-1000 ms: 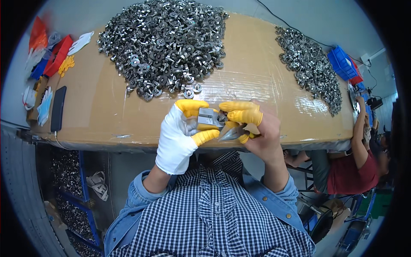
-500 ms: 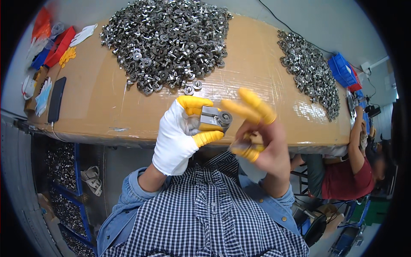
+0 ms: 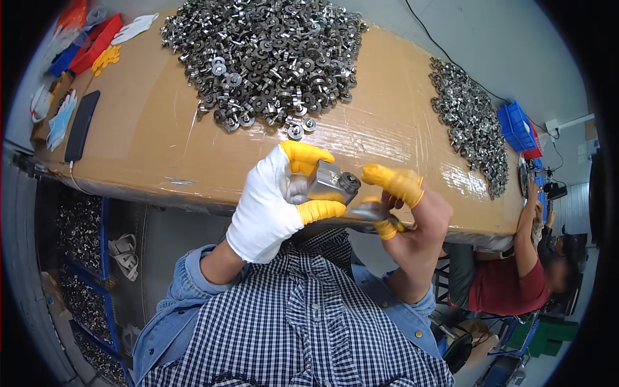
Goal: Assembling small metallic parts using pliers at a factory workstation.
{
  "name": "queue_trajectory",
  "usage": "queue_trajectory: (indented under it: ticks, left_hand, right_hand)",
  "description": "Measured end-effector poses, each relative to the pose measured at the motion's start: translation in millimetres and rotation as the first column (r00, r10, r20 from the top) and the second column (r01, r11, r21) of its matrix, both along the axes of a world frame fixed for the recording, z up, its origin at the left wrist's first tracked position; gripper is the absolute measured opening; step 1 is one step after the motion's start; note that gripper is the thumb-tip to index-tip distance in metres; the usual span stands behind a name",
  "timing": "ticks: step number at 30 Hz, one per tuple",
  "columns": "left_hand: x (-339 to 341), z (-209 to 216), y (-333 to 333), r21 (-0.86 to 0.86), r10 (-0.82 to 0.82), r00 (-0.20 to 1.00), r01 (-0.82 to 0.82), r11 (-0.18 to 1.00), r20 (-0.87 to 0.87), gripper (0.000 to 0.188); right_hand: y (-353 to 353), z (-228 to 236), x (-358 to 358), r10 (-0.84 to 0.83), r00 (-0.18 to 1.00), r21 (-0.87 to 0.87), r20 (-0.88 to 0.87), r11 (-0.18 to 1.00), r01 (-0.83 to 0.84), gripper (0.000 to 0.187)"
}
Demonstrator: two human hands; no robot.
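Silver-grey, a block [image 3: 324, 178] with a round end piece [image 3: 349, 182] is clasped in the left hand's grip [image 3: 267, 205] at the desk's [image 3: 145, 113] near edge, tilted differently than before. A blurred metal tool [image 3: 369, 211] is held by the right hand [image 3: 422, 222], brought closer since. Beyond, a phone [image 3: 82, 126], a large parts heap [image 3: 271, 64] and a smaller heap [image 3: 472, 126] are laid.

Curled left hand [image 3: 267, 197] near curled right hand [image 3: 419, 222]

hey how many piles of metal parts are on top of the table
2: a larger pile left of centre, reaching the picture's top edge, and a smaller pile toward the right. No others show.
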State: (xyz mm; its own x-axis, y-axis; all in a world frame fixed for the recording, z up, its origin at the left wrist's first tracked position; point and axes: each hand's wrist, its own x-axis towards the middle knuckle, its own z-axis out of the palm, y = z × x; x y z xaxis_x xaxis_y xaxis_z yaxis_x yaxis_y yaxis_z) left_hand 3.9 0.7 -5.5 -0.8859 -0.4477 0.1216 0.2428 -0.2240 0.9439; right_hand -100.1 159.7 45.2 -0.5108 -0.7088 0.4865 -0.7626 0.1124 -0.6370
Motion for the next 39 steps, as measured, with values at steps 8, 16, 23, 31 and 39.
queue_trajectory:
  ticks: [8, 16, 23, 31, 39]
  left_hand:
    - [6.1, 6.3, -2.5, 0.025, -0.116, 0.989, 0.114, 0.993, 0.089, 0.052]
    - [5.9, 2.3, -5.4, -0.012, -0.094, 0.990, 0.096, 0.995, 0.109, 0.051]
    - [13.1, 12.4, -20.0, 0.271, -0.204, 0.970, 0.163, 0.949, 0.131, 0.051]
    - [14.0, 10.9, -21.0, 0.038, -0.167, 0.974, 0.163, 0.986, 0.152, 0.048]
    - [16.7, 13.9, -33.1, 0.034, -0.276, 0.934, 0.275, 0.961, 0.226, 0.044]
  right_hand:
    - [-16.7, -24.7, -36.3, 0.300, 0.913, -0.144, 0.278, 0.952, -0.269, 0.024]
    - [-21.2, -36.2, -28.7, 0.226, 0.872, -0.143, 0.435, 0.973, -0.181, 0.025]
    - [-6.1, -5.2, -30.6, -0.124, 0.985, 0.279, 0.123, 0.956, 0.086, 0.026]
    - [-10.9, -3.4, -39.0, 0.041, 0.825, 0.302, -0.564, 0.940, 0.160, 0.027]
    - [-10.9, -6.8, -26.1, 0.130, 0.781, 0.342, -0.611, 0.933, 0.112, 0.024]
